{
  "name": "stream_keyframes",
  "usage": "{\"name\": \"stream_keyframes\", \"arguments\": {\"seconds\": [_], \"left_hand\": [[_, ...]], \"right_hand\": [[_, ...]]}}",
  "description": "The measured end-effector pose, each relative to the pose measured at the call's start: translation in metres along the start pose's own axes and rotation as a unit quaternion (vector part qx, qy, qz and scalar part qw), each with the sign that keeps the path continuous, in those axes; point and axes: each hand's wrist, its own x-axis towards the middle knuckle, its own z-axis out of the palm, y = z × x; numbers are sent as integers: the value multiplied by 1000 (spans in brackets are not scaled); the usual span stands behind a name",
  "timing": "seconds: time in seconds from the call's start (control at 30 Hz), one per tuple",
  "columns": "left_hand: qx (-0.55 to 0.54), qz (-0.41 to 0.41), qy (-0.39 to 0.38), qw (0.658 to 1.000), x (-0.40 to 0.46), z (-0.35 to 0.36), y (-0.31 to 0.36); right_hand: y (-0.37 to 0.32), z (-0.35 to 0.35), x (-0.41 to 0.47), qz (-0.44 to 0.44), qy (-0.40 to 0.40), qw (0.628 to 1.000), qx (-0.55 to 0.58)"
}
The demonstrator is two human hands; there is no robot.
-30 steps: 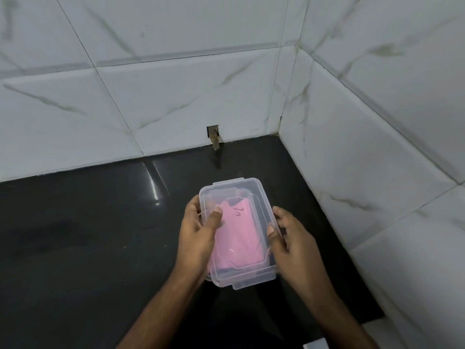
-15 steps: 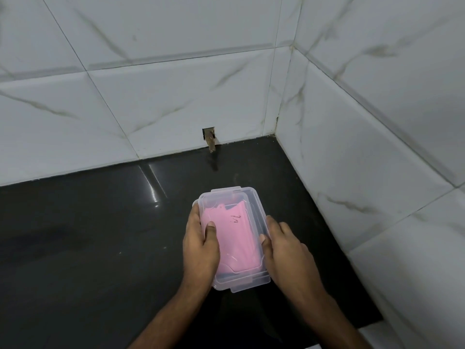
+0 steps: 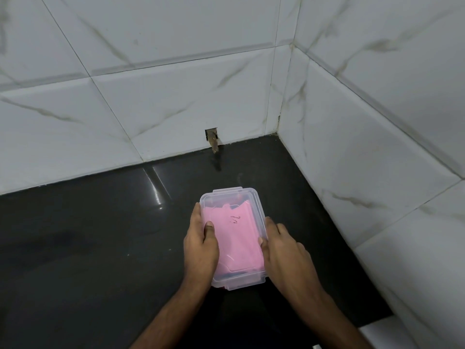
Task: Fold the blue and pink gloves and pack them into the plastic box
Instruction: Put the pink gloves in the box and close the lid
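A clear plastic box [image 3: 227, 195] with its lid on sits on the black counter [image 3: 88, 235]. A folded pink glove [image 3: 235, 238] shows through the lid and fills most of the box. The blue glove is hidden from sight. My left hand [image 3: 200, 248] grips the box's left side with the thumb pressed on the lid. Against the right side lies my right hand [image 3: 283, 250], its thumb on the lid's edge.
White marble-patterned tiled walls [image 3: 364, 147] meet in a corner behind and to the right of the box. A small rusty pipe stub [image 3: 214, 142] sticks out of the back wall just above the counter. The counter's front right edge [image 3: 372, 323] lies near my right forearm.
The box has come down from a tilted hold onto the counter, a little further from me. Both hands have slid over its sides and thumbs now press on the lid.
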Motion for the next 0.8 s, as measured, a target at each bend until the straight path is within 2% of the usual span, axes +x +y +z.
{"name": "stream_keyframes", "arguments": {"seconds": [0.17, 0.3, 0.53, 0.63, 0.73, 0.8], "left_hand": [[-68, -35, -3, 997, 3, -6, -2], [-83, -50, -30, 995, 4, -10, 0], [78, -32, -15, 996, 12, -11, -7], [142, 3, -17, 990, 11, -12, -8], [148, 31, -10, 988, 5, -10, -13], [126, 11, 2, 992, 4, -8, -17]], "right_hand": [[-7, -1, 2, -3, -14, 1000, -19], [-10, -1, 2, -5, -21, 999, -28], [-10, 2, 6, -2, -34, 999, -36], [-8, 5, 6, 0, -49, 998, -36], [-7, 8, 6, 1, -62, 998, -31], [-5, 9, 7, 4, -66, 998, -7]]}}
